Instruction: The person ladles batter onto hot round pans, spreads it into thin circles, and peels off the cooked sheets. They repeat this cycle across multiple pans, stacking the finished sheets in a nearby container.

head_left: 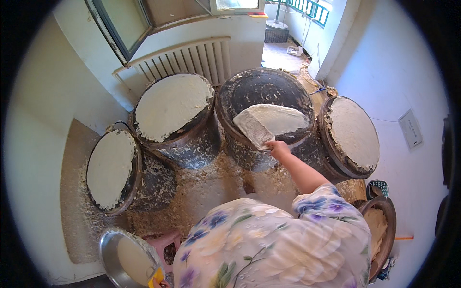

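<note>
My right hand (278, 148) is closed round the handle of a flat, broad trowel (257, 128) thickly smeared with pale paste. The trowel lies at the near left edge of a patch of white paste (283, 118) on the dark round top of a big drum-shaped vat (259, 86). The rest of that top is mostly bare and flecked with dried paste. At the lower edge, only a bit of my left hand (164, 284) shows, closed on a yellow flat tool (156, 277) by the rim of a metal basin (106, 249). Off-white paste (134, 259) lies in the basin.
Similar vats, topped with white paste, stand at the left (111, 168), back left (173, 105) and right (353, 132). A brown pot (391, 216) is at lower right. Beside the basin is a pink stool (168, 240). Dried scraps litter the floor. A radiator (192, 60) lines the back wall.
</note>
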The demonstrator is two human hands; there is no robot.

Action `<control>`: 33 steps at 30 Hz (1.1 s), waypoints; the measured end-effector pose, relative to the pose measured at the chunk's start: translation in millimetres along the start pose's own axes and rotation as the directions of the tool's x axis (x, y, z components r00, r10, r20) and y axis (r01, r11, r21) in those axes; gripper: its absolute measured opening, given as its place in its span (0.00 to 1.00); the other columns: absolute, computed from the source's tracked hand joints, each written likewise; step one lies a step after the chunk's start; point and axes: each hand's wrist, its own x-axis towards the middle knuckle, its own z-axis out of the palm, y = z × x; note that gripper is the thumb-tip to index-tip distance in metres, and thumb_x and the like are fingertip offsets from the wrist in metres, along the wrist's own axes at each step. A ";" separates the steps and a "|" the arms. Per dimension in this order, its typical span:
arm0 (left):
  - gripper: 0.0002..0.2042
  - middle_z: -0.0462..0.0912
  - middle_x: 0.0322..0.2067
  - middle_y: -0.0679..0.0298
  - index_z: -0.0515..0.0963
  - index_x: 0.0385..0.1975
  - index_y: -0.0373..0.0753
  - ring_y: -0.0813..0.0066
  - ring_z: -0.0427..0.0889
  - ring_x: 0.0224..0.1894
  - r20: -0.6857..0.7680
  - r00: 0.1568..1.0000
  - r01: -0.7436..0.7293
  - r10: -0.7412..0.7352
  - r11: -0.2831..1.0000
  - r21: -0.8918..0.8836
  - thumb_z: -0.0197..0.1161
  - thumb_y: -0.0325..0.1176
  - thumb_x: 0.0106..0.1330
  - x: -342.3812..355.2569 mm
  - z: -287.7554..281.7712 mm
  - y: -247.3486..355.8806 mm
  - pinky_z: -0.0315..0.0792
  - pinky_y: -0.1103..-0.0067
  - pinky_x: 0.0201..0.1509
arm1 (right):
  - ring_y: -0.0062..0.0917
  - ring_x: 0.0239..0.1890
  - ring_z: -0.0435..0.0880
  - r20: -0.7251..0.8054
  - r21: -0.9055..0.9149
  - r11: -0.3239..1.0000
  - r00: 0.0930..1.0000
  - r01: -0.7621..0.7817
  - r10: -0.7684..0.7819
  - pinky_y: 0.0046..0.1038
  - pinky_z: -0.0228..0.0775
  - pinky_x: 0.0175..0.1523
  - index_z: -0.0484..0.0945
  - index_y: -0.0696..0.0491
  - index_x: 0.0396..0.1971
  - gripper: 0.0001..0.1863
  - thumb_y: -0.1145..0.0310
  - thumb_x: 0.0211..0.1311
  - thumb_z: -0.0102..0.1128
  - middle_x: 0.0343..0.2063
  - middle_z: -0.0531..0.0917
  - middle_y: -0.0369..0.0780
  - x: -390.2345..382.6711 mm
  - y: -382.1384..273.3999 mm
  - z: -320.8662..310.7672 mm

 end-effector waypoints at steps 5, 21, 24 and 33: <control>0.14 0.78 0.32 0.63 0.71 0.38 0.36 0.76 0.76 0.26 -0.014 1.000 0.013 -0.013 1.000 -0.002 0.57 0.39 0.58 -8.9 22.5 -0.2 0.72 0.86 0.22 | 0.34 0.35 0.80 -0.167 -0.461 0.884 0.986 -0.071 -0.008 0.34 0.70 0.39 0.76 0.34 0.38 0.17 0.73 0.52 0.47 0.29 0.80 0.40 -3.1 46.2 -63.4; 0.11 0.80 0.29 0.63 0.74 0.33 0.37 0.74 0.79 0.26 0.610 0.792 0.248 -0.016 0.922 -0.297 0.61 0.37 0.56 -130.4 280.5 61.6 0.76 0.83 0.26 | 0.30 0.34 0.80 0.099 -0.226 0.969 0.992 0.104 -0.084 0.29 0.71 0.38 0.76 0.38 0.44 0.26 0.79 0.43 0.55 0.33 0.81 0.40 40.0 -7.7 -8.3; 0.11 0.80 0.29 0.65 0.75 0.33 0.39 0.75 0.77 0.25 0.765 0.644 0.251 0.001 0.944 -0.213 0.60 0.39 0.56 -199.8 345.3 59.2 0.75 0.83 0.26 | 0.34 0.38 0.79 0.090 -0.538 0.828 0.987 0.158 -0.130 0.32 0.72 0.40 0.75 0.35 0.42 0.19 0.73 0.54 0.46 0.34 0.80 0.41 56.9 -1.9 -39.6; 0.11 0.79 0.33 0.68 0.72 0.39 0.44 0.78 0.78 0.29 0.824 0.510 0.315 -0.246 0.945 0.087 0.56 0.40 0.60 -241.1 355.8 42.0 0.74 0.83 0.24 | 0.27 0.28 0.79 -0.183 0.296 0.805 0.797 -0.514 0.576 0.28 0.69 0.32 0.75 0.46 0.44 0.22 0.76 0.44 0.60 0.24 0.80 0.39 45.1 113.2 -105.9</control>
